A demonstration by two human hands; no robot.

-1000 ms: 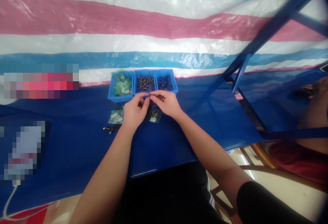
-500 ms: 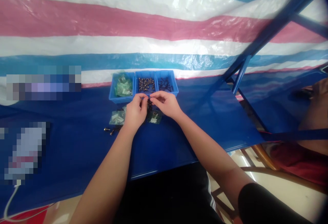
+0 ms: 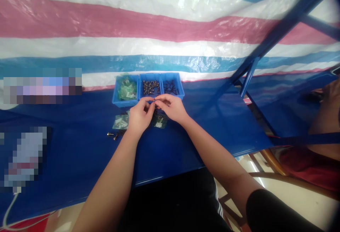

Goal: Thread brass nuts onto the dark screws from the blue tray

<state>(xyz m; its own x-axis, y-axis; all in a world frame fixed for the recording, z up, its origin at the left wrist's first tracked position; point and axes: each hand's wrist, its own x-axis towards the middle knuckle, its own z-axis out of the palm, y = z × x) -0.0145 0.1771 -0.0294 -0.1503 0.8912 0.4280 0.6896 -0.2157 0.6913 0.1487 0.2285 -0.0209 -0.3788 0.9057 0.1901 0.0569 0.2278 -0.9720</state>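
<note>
My left hand point(image 3: 140, 116) and my right hand point(image 3: 172, 107) meet fingertip to fingertip just in front of three blue bins. Both are closed in a pinch; whatever lies between the fingertips is too small to make out. The left bin point(image 3: 125, 103) holds clear plastic bags of small parts point(image 3: 127, 90). Brass-coloured and dark screws point(image 3: 151, 87) fill the middle bin, and dark screws point(image 3: 170, 87) lie in the right one. A small bag of parts point(image 3: 121, 122) rests left of my left hand, another bag point(image 3: 160, 121) below my fingers. Loose screws point(image 3: 114, 136) lie beside my left wrist.
The bins stand on a blue table point(image 3: 170, 154) against a striped plastic sheet point(image 3: 106, 19). A blue metal frame point(image 3: 255, 62) rises at the right. At the left lies a blurred-out object with a white cable point(image 3: 9, 207). A person sits at the far right on a wooden chair point(image 3: 273, 161).
My hands stay together in nearly the same place, with only slight shifts of the fingertips. The view has moved very little.
</note>
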